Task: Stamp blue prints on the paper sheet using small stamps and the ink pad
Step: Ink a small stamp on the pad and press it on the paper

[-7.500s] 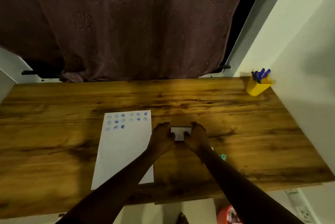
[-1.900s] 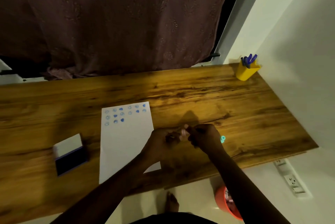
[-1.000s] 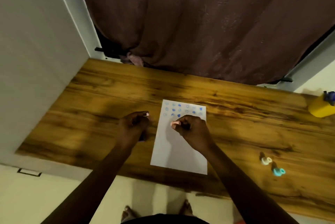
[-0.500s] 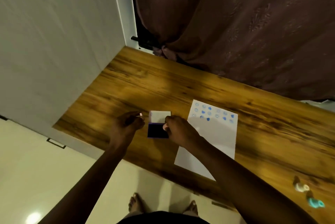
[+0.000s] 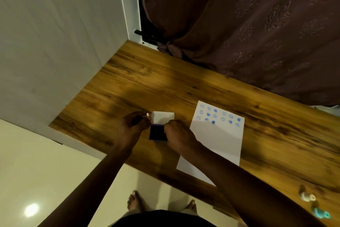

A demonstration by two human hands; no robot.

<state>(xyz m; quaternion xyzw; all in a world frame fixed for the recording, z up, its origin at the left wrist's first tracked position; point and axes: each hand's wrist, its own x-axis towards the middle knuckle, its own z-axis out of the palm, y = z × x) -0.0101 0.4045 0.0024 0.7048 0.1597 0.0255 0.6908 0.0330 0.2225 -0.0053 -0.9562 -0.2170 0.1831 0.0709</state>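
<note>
right hand (image 5: pixel 176 134) over ink pad (image 5: pixel 157 132) right edge, fist closed.

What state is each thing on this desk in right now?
ink pad: open, lid flipped back, dark pad exposed.
paper sheet: flat, blue prints across its far end, rest blank.
left hand: pinching a small pink piece beside the pad.
right hand: closed, fingertips down at the pad's edge; contents hidden.
two small stamps: lying loose near the desk's front edge, blurred.
curtain: drawn.
</note>
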